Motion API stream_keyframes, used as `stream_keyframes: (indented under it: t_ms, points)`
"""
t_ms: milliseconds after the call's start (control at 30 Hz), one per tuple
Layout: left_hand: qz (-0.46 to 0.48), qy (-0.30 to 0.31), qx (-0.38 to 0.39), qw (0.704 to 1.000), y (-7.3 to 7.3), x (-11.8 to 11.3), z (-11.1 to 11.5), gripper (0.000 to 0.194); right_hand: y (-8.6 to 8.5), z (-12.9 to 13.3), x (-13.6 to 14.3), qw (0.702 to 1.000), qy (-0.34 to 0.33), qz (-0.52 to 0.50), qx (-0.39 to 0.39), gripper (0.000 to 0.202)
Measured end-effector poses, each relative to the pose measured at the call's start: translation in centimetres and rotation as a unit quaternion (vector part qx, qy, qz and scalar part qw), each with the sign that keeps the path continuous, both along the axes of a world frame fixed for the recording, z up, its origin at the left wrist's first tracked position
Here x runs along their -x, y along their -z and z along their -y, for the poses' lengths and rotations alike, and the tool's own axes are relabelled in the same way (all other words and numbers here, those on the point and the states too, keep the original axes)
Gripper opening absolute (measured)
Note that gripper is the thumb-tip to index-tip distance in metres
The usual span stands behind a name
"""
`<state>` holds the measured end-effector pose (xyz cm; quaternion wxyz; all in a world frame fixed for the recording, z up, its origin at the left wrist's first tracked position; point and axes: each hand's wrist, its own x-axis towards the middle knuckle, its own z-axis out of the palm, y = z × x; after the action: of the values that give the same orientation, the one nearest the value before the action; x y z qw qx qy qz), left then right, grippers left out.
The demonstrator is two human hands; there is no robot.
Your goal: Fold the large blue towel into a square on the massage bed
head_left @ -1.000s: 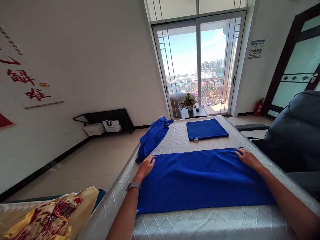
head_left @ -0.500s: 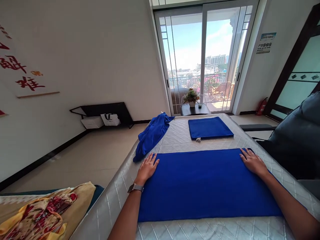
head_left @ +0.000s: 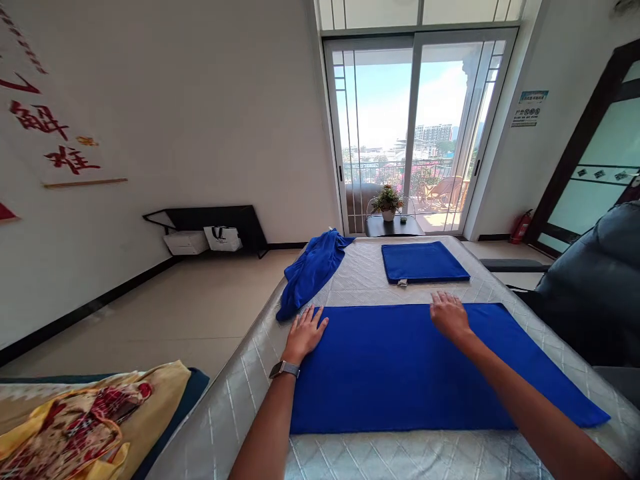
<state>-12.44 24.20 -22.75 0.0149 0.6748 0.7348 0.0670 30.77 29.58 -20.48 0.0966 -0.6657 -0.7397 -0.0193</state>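
Through the head camera I have my left hand (head_left: 306,332) open, palm down, fingers spread over the far left corner of a spread blue cloth (head_left: 390,373); I judge the flat palm keeps that corner from sliding. My right hand (head_left: 450,317) is at the cloth's far edge, right of its middle, its fingers curled and blurred; I can't tell whether they pinch the fabric or only brush it.

The cloth lies almost smooth across the near part of the quilted mattress (head_left: 360,453), long side along the near edge, probably so both arms reach its full width. Toward the far edge sits a folded blue cloth (head_left: 425,261), squared up with a white tag (head_left: 402,283) showing, apparently set apart to leave working room. Another blue cloth, crumpled (head_left: 315,273), is bunched along the left edge, seemingly pushed aside.
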Motion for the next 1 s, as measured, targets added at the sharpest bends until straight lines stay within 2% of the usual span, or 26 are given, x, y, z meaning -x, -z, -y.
stream_keyframes:
  t_ms: [100,167,233,300,367,433,533,667,733,833,1000]
  points:
    - [0.004,-0.001,0.006,1.0,-0.4,-0.3,0.3,0.067,-0.4,2.6,10.2,0.979,-0.186,-0.057,0.056,0.067]
    - [0.003,-0.001,0.007,1.0,-0.6,-0.4,0.5,0.069,0.0,3.9,14.7,0.962,-0.242,-0.075,0.097,0.071]
    - [0.0,-0.002,0.008,1.0,-0.6,-0.4,0.6,0.07,0.5,4.6,16.6,0.956,-0.255,-0.085,0.118,0.074]
    - [-0.003,-0.004,0.008,1.0,-0.5,-0.4,0.6,0.07,1.1,4.5,16.0,0.957,-0.248,-0.087,0.12,0.073]
    - [-0.009,-0.006,0.006,1.0,-0.4,-0.3,0.5,0.069,1.8,3.9,13.4,0.963,-0.232,-0.082,0.113,0.071]
    - [-0.014,-0.006,0.005,1.0,-0.3,-0.3,0.5,0.069,2.4,2.9,9.3,0.971,-0.203,-0.068,0.107,0.07]
    - [-0.011,-0.008,0.012,1.0,-0.1,-0.2,0.3,0.069,3.4,1.1,1.2,0.986,-0.131,-0.036,0.099,0.069]
    - [-0.008,-0.011,0.01,1.0,0.4,0.1,-0.1,0.068,5.1,-1.2,-10.4,0.996,0.013,0.003,0.094,0.069]
    - [-0.009,-0.01,0.01,1.0,0.6,0.2,-0.3,0.068,6.0,-1.9,-14.8,0.994,0.067,0.012,0.082,0.07]
    - [-0.014,-0.009,0.01,1.0,0.8,0.2,-0.4,0.068,7.1,-2.5,-18.2,0.992,0.102,0.006,0.077,0.073]
    - [-0.018,-0.009,0.021,1.0,0.8,0.4,-0.6,0.069,7.7,-2.9,-18.9,0.99,0.124,-0.01,0.071,0.076]
